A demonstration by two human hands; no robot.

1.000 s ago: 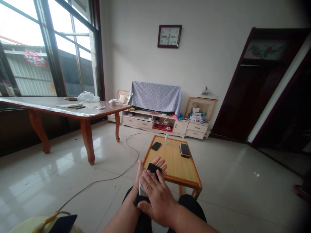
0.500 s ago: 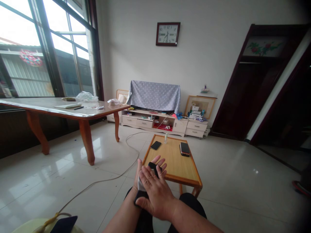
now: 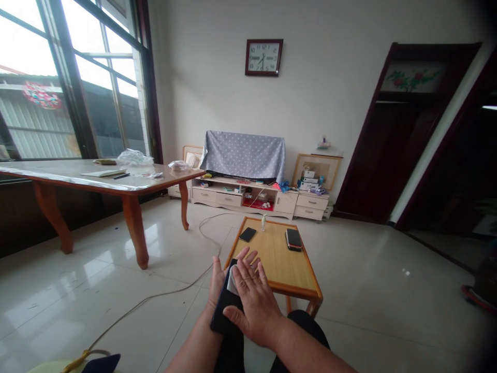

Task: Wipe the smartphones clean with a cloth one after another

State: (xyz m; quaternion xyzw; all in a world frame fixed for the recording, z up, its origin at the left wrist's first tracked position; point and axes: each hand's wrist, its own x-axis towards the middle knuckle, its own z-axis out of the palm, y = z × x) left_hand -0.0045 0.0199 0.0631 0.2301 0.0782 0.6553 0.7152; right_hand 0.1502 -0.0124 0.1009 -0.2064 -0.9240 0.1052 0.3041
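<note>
A dark smartphone (image 3: 225, 312) lies across the upturned palm of my left hand (image 3: 216, 282), whose thumb and fingertips show around it. Over the phone, my right hand (image 3: 257, 304) is laid palm down with its fingers fairly straight. Under those fingers a folded white cloth (image 3: 232, 284) is pressed against the phone's dark face; part of the cloth is hidden. Just beyond my hands is a low wooden table (image 3: 283, 269). On it are a black phone (image 3: 247, 234), a small clear pump bottle (image 3: 263, 223) and a stack of phones (image 3: 293, 239).
To the left stands a larger table (image 3: 147, 182) bearing plastic bags (image 3: 134, 157) and a notebook (image 3: 104, 173). A cable (image 3: 155, 295) runs over the tiled floor. By the far wall is a white TV cabinet (image 3: 285, 203), with a polka-dot cloth (image 3: 246, 155) draped above it.
My right hand and the white cloth have shifted up along the phone, uncovering more of its lower part. The view has turned slightly to the right.
</note>
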